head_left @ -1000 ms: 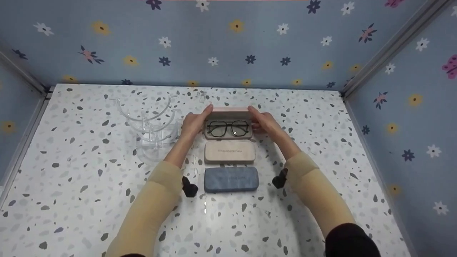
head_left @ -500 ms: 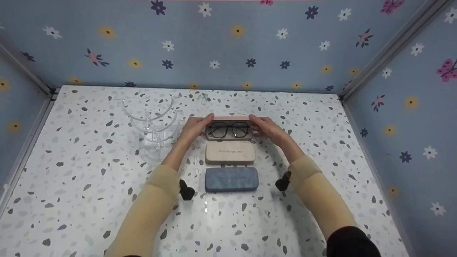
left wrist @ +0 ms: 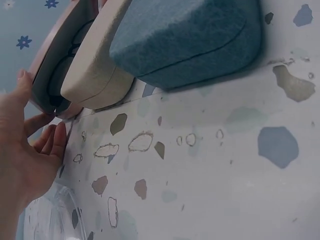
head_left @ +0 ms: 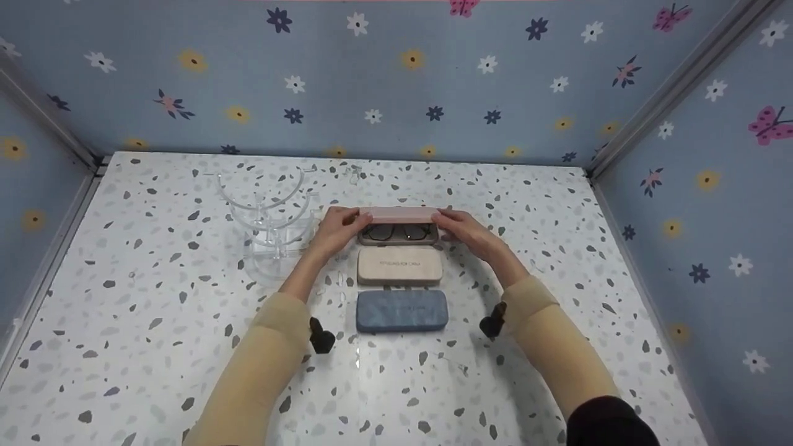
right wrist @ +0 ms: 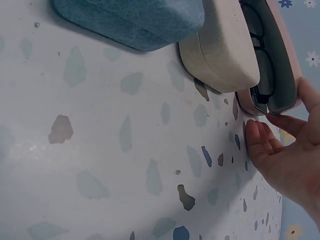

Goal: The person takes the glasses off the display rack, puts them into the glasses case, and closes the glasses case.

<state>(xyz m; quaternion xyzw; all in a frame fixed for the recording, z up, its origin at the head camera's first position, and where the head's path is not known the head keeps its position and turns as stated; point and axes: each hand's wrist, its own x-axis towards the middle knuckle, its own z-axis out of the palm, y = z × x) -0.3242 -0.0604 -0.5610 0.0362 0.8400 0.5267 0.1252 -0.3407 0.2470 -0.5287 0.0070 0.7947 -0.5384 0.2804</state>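
A pink glasses case (head_left: 398, 215) lies farthest back of three cases, its lid tilted partway down over a pair of black-framed eyeglasses (right wrist: 271, 75). My left hand (head_left: 337, 230) pinches the left end of the lid, thumb on the outer edge and index finger by the opening. At the other end my right hand (head_left: 468, 230) holds the lid the same way. In both wrist views the remaining fingers curl below the case near the tabletop. Just in front sits a closed cream glasses case (head_left: 400, 266), followed by a closed blue glasses case (head_left: 401, 311).
A clear plastic stand with curved arms (head_left: 272, 235) is on the speckled table (head_left: 155, 347), left of my left hand. Flower-patterned panels (head_left: 409, 80) rise behind the table and along both sides.
The pink case's lid has swung down toward me, from upright to covering the upper part of the eyeglasses. Both hands moved with it. The cream and blue cases stayed put.
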